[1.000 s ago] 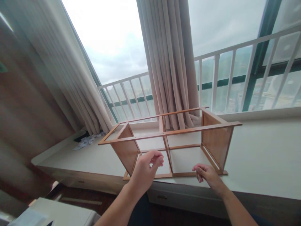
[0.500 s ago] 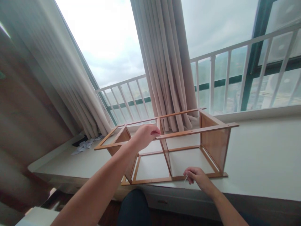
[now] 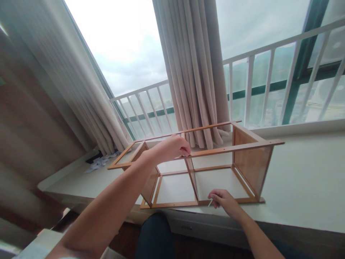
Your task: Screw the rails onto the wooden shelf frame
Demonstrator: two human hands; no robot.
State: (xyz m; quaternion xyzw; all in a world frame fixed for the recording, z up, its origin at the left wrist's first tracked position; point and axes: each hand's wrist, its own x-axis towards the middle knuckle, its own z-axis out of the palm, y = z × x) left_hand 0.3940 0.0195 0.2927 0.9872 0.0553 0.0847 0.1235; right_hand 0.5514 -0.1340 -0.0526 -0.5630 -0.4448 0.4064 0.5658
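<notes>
The wooden frame (image 3: 205, 165) lies on its side on the white sill (image 3: 302, 180), just in front of the curtain (image 3: 194, 72) and the window railing (image 3: 258, 82). It is an open rack of thin rails with one solid panel at each end and a divider in the middle.

Your left hand (image 3: 172, 148) reaches across to the upper front rail (image 3: 231, 148). Its fingers are curled down over the rail close to the divider, gripping it. Your right hand (image 3: 225, 200) rests at the lower front rail (image 3: 175, 205), fingers closed narrowly around a small pale object (image 3: 210, 203); what that object is cannot be determined.

Handling characteristics, as judged from its build:
- Weight: light. The rails are slender and most of the structure is open.
- Stiffness: the end panels look rigid; the long rails probably flex between supports, and the frame may rack sideways if the joints are loose.
- Surface: smooth finished wood, which may slide easily on the sill.
- Fragility: moderate. The thin rails and their joints are the weak points.

Take hold where a rail meets the divider or the right end panel (image 3: 250, 167), not in the middle of an unsupported span. Steady the lower rail against the sill while you load the upper one.
</notes>
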